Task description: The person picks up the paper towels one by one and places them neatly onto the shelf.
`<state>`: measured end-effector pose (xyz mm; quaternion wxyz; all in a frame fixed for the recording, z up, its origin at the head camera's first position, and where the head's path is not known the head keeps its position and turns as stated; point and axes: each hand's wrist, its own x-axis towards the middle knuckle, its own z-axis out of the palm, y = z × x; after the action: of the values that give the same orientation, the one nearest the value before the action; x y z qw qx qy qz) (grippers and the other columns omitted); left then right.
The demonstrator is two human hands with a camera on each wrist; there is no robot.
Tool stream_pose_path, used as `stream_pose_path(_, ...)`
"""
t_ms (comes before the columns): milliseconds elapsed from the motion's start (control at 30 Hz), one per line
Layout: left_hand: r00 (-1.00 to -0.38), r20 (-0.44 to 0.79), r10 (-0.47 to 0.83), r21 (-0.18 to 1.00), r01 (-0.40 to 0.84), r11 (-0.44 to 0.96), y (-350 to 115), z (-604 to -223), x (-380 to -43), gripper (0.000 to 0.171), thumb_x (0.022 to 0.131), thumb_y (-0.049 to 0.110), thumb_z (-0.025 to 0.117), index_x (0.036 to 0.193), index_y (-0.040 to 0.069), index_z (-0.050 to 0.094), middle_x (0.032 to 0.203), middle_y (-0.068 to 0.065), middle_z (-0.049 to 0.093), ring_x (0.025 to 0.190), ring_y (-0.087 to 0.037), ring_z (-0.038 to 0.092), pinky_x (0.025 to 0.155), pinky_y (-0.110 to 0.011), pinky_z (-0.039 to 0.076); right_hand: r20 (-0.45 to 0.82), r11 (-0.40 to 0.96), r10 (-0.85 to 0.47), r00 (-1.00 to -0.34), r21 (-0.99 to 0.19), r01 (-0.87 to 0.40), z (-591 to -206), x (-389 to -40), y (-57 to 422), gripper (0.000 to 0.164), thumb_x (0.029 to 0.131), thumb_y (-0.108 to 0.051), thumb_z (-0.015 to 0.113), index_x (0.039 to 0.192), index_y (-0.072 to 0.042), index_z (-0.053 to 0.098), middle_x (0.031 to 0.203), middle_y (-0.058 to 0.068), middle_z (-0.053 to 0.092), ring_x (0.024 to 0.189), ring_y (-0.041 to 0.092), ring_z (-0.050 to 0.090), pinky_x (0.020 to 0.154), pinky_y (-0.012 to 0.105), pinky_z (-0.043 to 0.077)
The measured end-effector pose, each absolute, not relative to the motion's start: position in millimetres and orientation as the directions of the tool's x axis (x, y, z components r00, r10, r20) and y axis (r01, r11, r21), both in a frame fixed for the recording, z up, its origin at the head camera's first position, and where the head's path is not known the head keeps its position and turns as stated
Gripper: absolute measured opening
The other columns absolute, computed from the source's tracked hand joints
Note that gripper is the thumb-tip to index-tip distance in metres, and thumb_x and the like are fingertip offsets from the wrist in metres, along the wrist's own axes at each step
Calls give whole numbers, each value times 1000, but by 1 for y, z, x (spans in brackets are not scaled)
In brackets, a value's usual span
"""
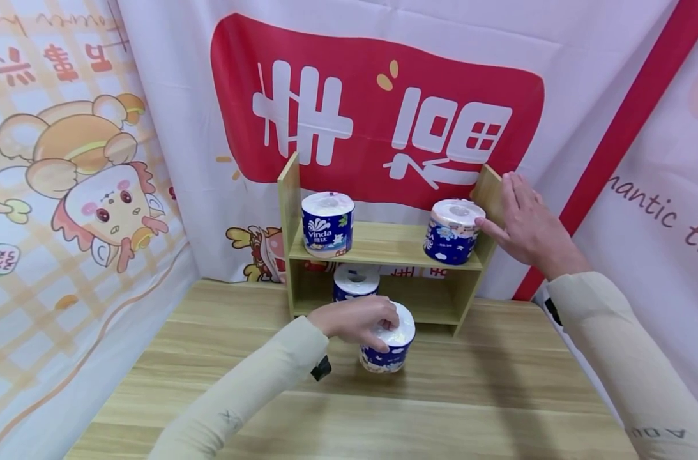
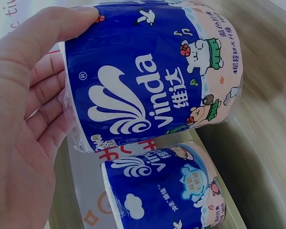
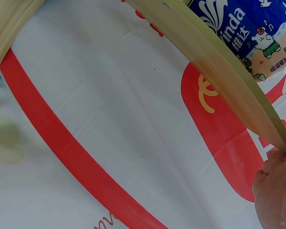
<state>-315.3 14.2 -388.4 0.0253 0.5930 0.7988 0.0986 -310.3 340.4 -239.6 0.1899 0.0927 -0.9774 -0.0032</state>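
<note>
My left hand (image 1: 363,321) grips a blue toilet paper roll (image 1: 385,359) by its upper end, in front of the small wooden shelf (image 1: 383,245). In the left wrist view the thumb lies on the printed side of this roll (image 2: 133,71), and the fingers are at its end. Behind it, a second toilet paper roll (image 2: 162,191) stands on the lower level. My right hand (image 1: 529,223) rests against the shelf's right side panel, fingers fairly straight, thumb by the toilet paper roll (image 1: 452,239) at upper right. The right wrist view shows that panel (image 3: 219,81) with part of the hand (image 3: 276,191).
Another toilet paper roll (image 1: 327,233) stands at the left of the upper level. The shelf stands on a wood-grain table (image 1: 257,409), close to a printed cloth backdrop (image 1: 377,115). A patterned cloth (image 1: 67,287) hangs along the left side.
</note>
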Motion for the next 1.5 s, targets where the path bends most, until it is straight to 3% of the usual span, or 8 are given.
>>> stream_pose_path(433, -398, 48, 916, 279, 886, 370, 22, -389, -327, 29, 82, 39, 76, 103, 21, 67, 99, 10, 62, 92, -6, 52, 83, -18, 49, 365, 983, -184, -913, 54, -177, -239, -311, 340, 102, 90, -64, 46, 155, -11, -11, 164, 18, -3, 150, 40, 3, 113, 67, 22)
stream_pose_path(800, -391, 75, 917, 224, 903, 366, 30, -385, -340, 32, 82, 42, 74, 103, 20, 66, 101, 7, 62, 93, -7, 52, 84, -22, 47, 354, 985, -173, -919, 42, -169, -238, -311, 341, 103, 90, -63, 48, 155, -13, -14, 164, 18, -5, 151, 40, 2, 112, 68, 23)
stream_pose_path(1133, -402, 98, 910, 224, 900, 373, 39, -387, -348, 29, 83, 40, 74, 99, 18, 63, 94, 5, 57, 89, -10, 48, 76, -23, 44, 359, 985, -167, -918, 23, -170, -239, -312, 339, 102, 90, -63, 47, 155, -12, -12, 163, 19, -3, 150, 40, 4, 111, 69, 24)
stream_pose_path(1500, -448, 136, 884, 260, 877, 404, 46, -394, -359, 28, 84, 40, 73, 103, 21, 64, 101, 8, 60, 97, -8, 50, 86, -25, 49, 358, 987, -159, -920, 28, -159, -240, -311, 339, 102, 90, -64, 46, 155, -13, -14, 164, 18, -4, 151, 40, 2, 110, 70, 25)
